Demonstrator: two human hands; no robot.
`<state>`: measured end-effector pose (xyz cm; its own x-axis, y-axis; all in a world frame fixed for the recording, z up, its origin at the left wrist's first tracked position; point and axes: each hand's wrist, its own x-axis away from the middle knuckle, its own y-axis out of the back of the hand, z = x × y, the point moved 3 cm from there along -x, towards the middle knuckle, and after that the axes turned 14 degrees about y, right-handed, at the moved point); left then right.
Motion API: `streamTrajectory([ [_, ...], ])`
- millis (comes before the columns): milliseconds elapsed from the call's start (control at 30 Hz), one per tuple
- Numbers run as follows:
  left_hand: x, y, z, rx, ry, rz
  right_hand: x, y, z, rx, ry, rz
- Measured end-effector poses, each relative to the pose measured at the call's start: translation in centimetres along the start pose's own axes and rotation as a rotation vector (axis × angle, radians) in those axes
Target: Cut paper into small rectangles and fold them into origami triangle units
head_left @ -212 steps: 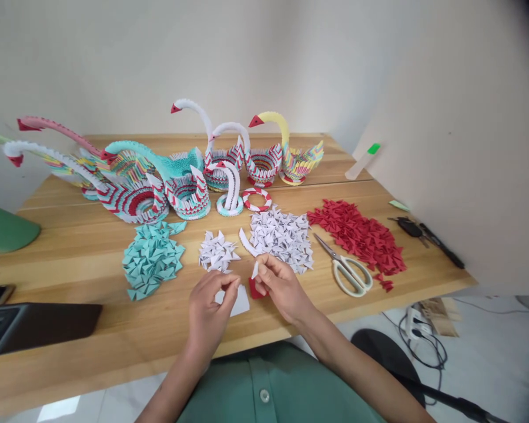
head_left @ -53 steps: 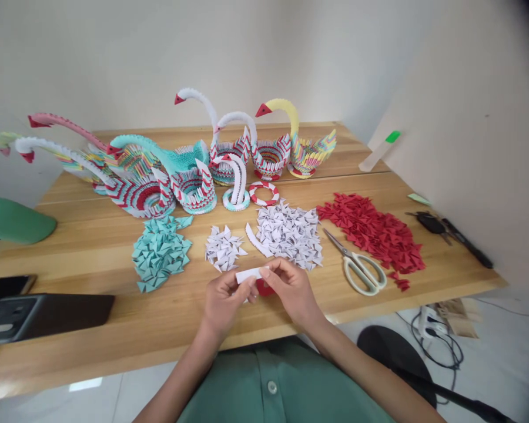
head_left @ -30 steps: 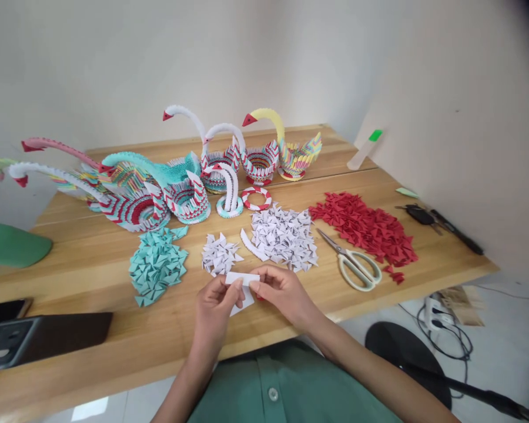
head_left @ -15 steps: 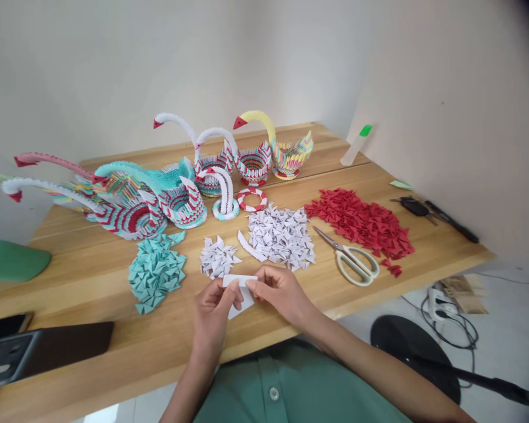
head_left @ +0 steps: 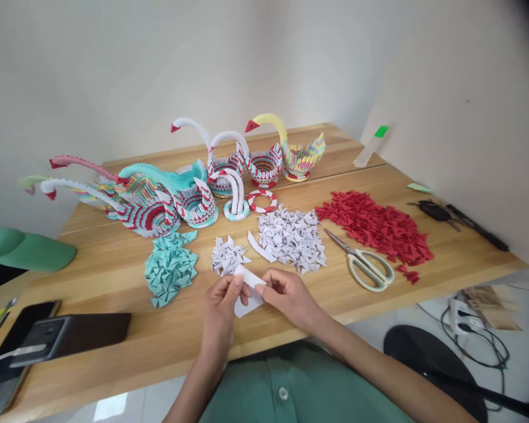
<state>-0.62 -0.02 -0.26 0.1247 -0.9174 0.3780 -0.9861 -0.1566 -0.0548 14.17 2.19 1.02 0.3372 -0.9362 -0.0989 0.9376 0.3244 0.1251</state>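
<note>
A small white strip of paper (head_left: 252, 278) is pinched between my left hand (head_left: 223, 299) and my right hand (head_left: 288, 295), above the table's front edge. It tilts down towards the right. Below it, partly covered by my fingers, lies another white piece of paper (head_left: 248, 305). Just beyond my hands sit a small heap of white folded paper triangles (head_left: 228, 255) and a larger white heap (head_left: 293, 238). A curved white chain of joined pieces (head_left: 260, 247) rests between them. Scissors (head_left: 364, 263) with pale handles lie to the right of my right hand.
Turquoise triangles (head_left: 171, 270) are heaped at left, red triangles (head_left: 377, 226) at right. Several folded paper swans (head_left: 154, 214) and a red-white ring (head_left: 262, 201) stand behind. A green bottle (head_left: 35, 249), phones (head_left: 77, 336) and keys (head_left: 434, 210) lie near the sides.
The view has swung slightly left, so things on the table appear further right. The white strip, level before, now slants, its left end higher. Both hands keep their pinch on it.
</note>
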Motion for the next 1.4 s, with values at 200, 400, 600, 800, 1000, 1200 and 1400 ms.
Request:
streamTrajectory([
  [200,-0.1,0.1,0.1,0.026,0.021,0.063,0.3,1.1,0.3,0.121,0.127,0.039],
  [400,0.0,0.0,0.2,0.116,0.106,0.195,0.0,3.0,2.2,0.554,0.792,0.049],
  [600,0.2,-0.5,0.0,-0.053,0.074,0.240,-0.7,2.9,2.6,0.561,0.974,0.198],
  [800,1.5,-0.5,-1.0,-0.556,-0.312,0.041,-0.9,2.9,2.4,0.390,0.737,0.169],
  [1000,1.9,-0.9,-1.0,-0.678,-0.398,0.078,-0.7,2.2,2.4,0.271,0.474,0.086],
  [1200,2.0,-1.0,-1.0,-0.643,-0.374,0.095,-0.6,2.1,2.3,0.256,0.388,0.065],
  [1400,2.0,-1.0,-1.0,-0.652,-0.369,0.064,-0.6,2.2,2.0,0.260,0.328,0.030],
])
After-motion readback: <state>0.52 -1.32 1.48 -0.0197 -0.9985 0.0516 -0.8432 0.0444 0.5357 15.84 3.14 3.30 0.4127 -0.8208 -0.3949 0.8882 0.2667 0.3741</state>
